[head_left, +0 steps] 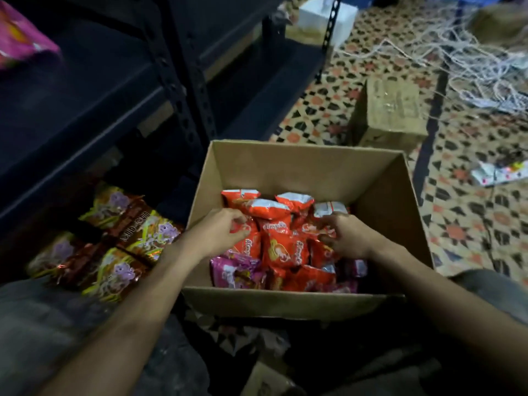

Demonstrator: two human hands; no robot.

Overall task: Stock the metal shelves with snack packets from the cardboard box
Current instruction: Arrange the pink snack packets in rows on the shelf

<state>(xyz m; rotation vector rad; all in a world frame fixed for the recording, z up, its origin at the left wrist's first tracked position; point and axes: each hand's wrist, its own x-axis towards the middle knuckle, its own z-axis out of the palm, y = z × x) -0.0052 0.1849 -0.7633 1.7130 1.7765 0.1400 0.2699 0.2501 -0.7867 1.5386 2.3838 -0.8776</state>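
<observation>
Showing left forearm (137,310) and right forearm (428,292) running bare from the wrists back to the lower frame edge, ending in bare left hand (225,230) and right hand (345,235). Wearing grey fabric over left leg (43,332), looking faded and carrying pale dusty flecks toward the inner side. Wearing similar grey fabric over right leg (497,292), showing as a rounded patch at the right edge. Blurring too heavily for seams or markings.

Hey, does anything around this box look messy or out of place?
A tangle of white string sprawls across the floor at upper right, and a crumpled wrapper lies loose right of the box. The packets inside are jumbled, not spilled.
</observation>
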